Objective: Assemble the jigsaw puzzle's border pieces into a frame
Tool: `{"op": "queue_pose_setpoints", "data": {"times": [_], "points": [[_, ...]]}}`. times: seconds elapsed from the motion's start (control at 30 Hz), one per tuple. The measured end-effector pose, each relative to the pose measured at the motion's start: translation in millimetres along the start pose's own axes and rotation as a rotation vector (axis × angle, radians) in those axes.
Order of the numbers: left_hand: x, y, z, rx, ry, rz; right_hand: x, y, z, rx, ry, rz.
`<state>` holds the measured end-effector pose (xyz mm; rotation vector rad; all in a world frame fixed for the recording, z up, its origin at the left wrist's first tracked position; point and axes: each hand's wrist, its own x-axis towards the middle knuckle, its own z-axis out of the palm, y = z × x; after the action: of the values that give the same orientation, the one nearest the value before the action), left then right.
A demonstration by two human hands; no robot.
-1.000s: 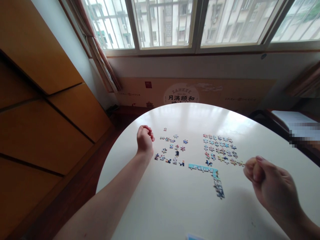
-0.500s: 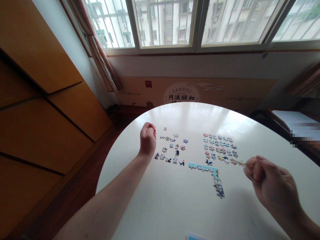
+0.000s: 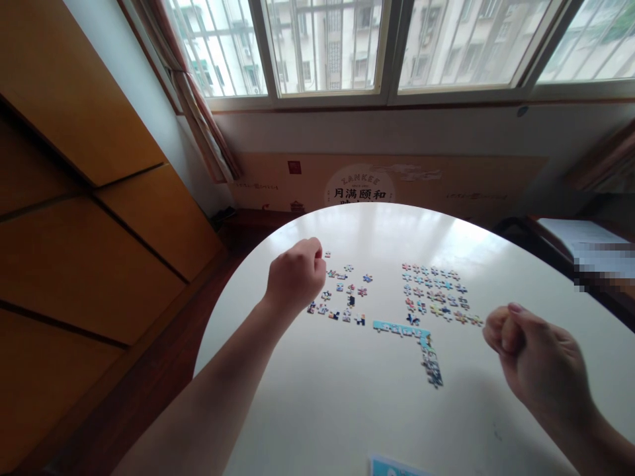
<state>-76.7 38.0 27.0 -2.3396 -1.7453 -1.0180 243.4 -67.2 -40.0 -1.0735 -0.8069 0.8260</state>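
My left hand (image 3: 297,270) is closed with its knuckles up, at the left group of loose jigsaw pieces (image 3: 351,301), and it covers part of that group. Its fingertips are turned out of sight, so whatever may be inside cannot be seen. To the right, my right hand (image 3: 538,354) is curled into a fist, thumb on top, just beside the end of the right-hand rows of jigsaw pieces (image 3: 436,295). Its inside is hidden too. Between the hands lies a joined puzzle strip (image 3: 399,328), bent into a corner, light blue along the top and darker down its side.
Everything lies on a round white table (image 3: 317,396). A blue printed sheet or card (image 3: 397,468) shows at the near edge. Wooden cabinets (image 3: 99,244) stand left, windows (image 3: 327,46) lie beyond, and a surface with papers (image 3: 585,248) is at the far right.
My left hand has turned knuckles up and shifted slightly right, now covering pieces at the left group's edge. My right hand stays nearly still. More of the blue card shows.
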Motion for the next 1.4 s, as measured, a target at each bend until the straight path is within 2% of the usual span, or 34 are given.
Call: {"op": "queue_pose_setpoints", "data": {"times": [0.07,0.13,0.2,0.3,0.4,0.53,0.63,0.83,1.0,1.07,1.17,1.23,1.33,1.4], "points": [[-1,2,-2.8,0.146,-0.225,-0.109,0,0,-1,-0.003,-0.01,-0.002],[-2,0,-3.7,0.227,-0.36,-0.203,1,-1,-2,-0.01,-0.027,-0.009],[-4,-7,-3.2,0.243,-0.391,-0.245,1,-1,-2,-0.029,-0.039,-0.022],[-5,-22,-1.6,0.187,-0.392,-0.226,2,-1,-3,-0.056,-0.047,-0.046],[-6,-32,-1.0,0.233,-0.484,-0.192,2,-1,-2,-0.056,-0.046,-0.05],[-6,-28,-2.7,0.367,-0.623,-0.15,0,0,-1,-0.027,-0.039,-0.022],[-5,-19,-4.5,0.415,-0.665,-0.156,-1,0,0,-0.008,-0.033,-0.007],[-6,-19,-2.2,0.448,-0.63,-0.154,-1,-1,2,-0.018,-0.009,-0.003],[-9,-28,6.0,0.359,-0.553,-0.154,-2,-2,2,-0.03,-0.017,-0.02],[-10,-31,9.4,0.221,-0.471,-0.198,-2,-2,2,-0.032,-0.024,-0.023],[-11,-34,13.3,-0.074,-0.245,-0.292,-2,-2,2,-0.032,-0.032,-0.017],[-11,-33,14.6,-0.186,-0.166,-0.333,-2,-2,2,-0.033,-0.028,-0.014],[-10,-27,14.8,-0.203,-0.178,-0.33,-2,-1,2,-0.034,-0.021,-0.02],[-10,-21,14.5,-0.126,-0.207,-0.287,-2,-1,2,-0.034,-0.021,-0.025]]}}
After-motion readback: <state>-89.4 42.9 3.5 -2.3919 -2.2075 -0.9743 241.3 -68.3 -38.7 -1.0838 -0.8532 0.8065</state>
